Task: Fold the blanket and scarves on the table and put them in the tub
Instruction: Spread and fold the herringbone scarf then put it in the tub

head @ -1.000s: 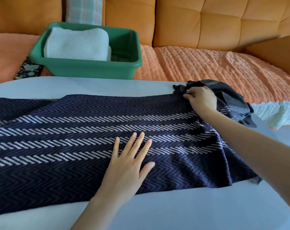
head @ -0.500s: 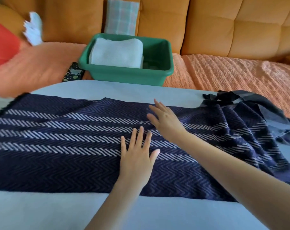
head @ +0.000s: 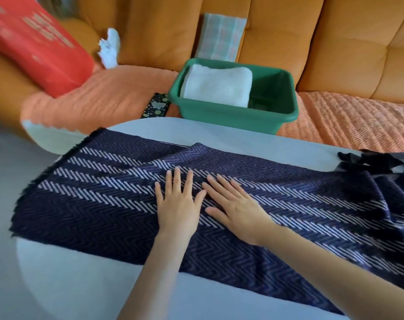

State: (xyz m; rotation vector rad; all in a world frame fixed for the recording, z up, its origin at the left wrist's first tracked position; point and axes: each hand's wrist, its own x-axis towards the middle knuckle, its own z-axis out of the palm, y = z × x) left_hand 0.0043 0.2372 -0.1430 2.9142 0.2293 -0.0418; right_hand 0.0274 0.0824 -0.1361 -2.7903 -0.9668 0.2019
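Both hands, left (head: 176, 207) and right (head: 237, 207), lie flat and open on the scarf (head: 104, 192), side by side. They grasp nothing. The tub (head: 231, 113) stands behind.

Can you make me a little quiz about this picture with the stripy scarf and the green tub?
1. True or false: both hands, the left hand and the right hand, lie flat and open on the navy zigzag scarf.
2. What is already inside the green tub? A) a folded white blanket B) a red bag C) nothing
3. Fill in: the crumpled dark scarf lies at the table's ____ end.

Key:
1. True.
2. A, the folded white blanket.
3. Right.
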